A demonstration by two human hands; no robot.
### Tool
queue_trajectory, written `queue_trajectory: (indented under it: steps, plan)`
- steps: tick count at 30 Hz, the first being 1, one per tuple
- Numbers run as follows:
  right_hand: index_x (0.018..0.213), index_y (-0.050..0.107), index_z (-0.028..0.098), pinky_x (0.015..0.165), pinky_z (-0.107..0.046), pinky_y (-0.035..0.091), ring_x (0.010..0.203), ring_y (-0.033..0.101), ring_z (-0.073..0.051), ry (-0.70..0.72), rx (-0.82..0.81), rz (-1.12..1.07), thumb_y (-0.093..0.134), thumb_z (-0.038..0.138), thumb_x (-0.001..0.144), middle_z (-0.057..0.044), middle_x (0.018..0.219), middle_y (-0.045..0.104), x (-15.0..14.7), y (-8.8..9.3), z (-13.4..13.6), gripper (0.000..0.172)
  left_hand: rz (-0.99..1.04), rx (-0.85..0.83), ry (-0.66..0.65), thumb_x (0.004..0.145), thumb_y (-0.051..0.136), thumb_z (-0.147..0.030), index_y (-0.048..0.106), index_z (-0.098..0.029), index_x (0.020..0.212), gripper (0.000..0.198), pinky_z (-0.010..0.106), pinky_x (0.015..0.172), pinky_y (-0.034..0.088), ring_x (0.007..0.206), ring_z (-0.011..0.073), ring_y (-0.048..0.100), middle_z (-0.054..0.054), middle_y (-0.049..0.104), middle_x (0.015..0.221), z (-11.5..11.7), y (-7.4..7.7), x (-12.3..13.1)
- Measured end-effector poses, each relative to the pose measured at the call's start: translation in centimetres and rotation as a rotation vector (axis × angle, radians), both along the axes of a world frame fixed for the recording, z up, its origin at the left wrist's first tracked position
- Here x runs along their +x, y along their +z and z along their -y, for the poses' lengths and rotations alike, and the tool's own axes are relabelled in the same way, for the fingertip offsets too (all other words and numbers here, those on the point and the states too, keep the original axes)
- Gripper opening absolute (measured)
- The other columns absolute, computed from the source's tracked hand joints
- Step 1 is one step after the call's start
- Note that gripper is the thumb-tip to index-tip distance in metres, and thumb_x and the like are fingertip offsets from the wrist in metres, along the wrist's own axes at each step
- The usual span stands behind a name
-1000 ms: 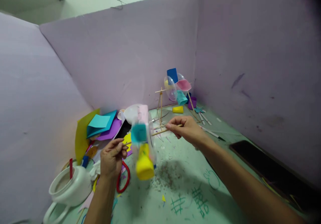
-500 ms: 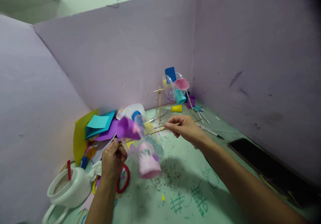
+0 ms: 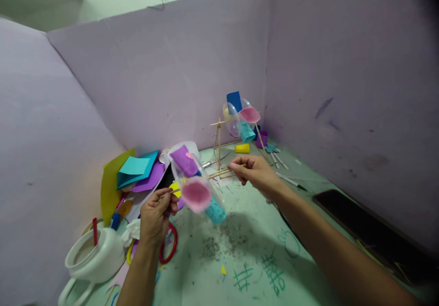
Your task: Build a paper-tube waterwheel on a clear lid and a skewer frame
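Note:
Between my hands, a thin wooden stick [image 3: 216, 174] runs through a wheel of clear plastic discs [image 3: 175, 171] held above the table. Paper cups sit around the wheel: a purple one [image 3: 184, 160], a pink one [image 3: 196, 195] with its mouth toward me, and a turquoise one [image 3: 216, 210]. My left hand [image 3: 158, 210] pinches the stick's left end. My right hand [image 3: 252, 171] pinches its right end. Behind stands a similar wheel with blue, pink and turquoise cups [image 3: 247, 131] on a wooden stick frame [image 3: 218, 143].
Coloured paper sheets [image 3: 137, 171] and a white teapot-like pot [image 3: 98, 258] with a red stick lie left. Red scissor handles [image 3: 169, 246] are near my left wrist. A dark phone-like slab [image 3: 363, 228] lies right, near a brush [image 3: 291, 181]. Lilac panels [image 3: 164, 72] enclose the table.
The held wheel has turned about its stick: the pink cup has come up with its mouth facing me, and the turquoise cup now shows below. Both hands stay nearly in place.

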State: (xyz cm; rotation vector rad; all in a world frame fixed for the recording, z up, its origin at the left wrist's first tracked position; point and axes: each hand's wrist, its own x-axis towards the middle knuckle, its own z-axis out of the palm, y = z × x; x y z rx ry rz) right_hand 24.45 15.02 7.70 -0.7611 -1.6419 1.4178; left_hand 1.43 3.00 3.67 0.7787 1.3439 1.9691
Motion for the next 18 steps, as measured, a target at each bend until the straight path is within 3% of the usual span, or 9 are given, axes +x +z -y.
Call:
queue_trajectory:
  steps: [4,8,18]
  plan:
    - [0.080,0.061,0.015,0.044,-0.021,0.037,0.044,0.046,-0.007,0.021,0.005,0.018,0.060,0.034,0.069,0.004,0.053,0.052,0.0,-0.3,-0.2,0.022,-0.042,0.007,0.067,0.046,0.080,-0.029,0.065,-0.014,0.063,0.027,0.018,0.036,0.033,0.038,0.0089,0.049,0.001,0.062,0.051,0.2,0.4,0.4]
    - [0.070,0.062,0.015,0.044,-0.021,0.037,0.045,0.046,-0.007,0.030,0.050,0.116,0.058,0.033,0.072,0.002,0.053,0.054,-0.1,-0.5,-0.4,0.019,-0.081,0.016,0.143,0.053,0.076,-0.030,0.063,-0.014,0.053,0.021,0.018,0.036,0.030,0.037,0.0073,0.044,0.000,0.056,0.044,0.4,0.6,0.4]
    - [0.059,0.057,0.016,0.042,-0.020,0.034,0.045,0.047,-0.008,0.023,0.091,0.184,0.054,0.034,0.077,0.001,0.051,0.055,-0.4,-1.3,-0.8,0.025,-0.056,0.032,0.190,0.062,0.071,-0.045,0.041,-0.017,0.039,0.048,0.017,0.030,0.024,0.032,0.0060,0.037,-0.005,0.040,0.036,0.3,0.6,0.8]
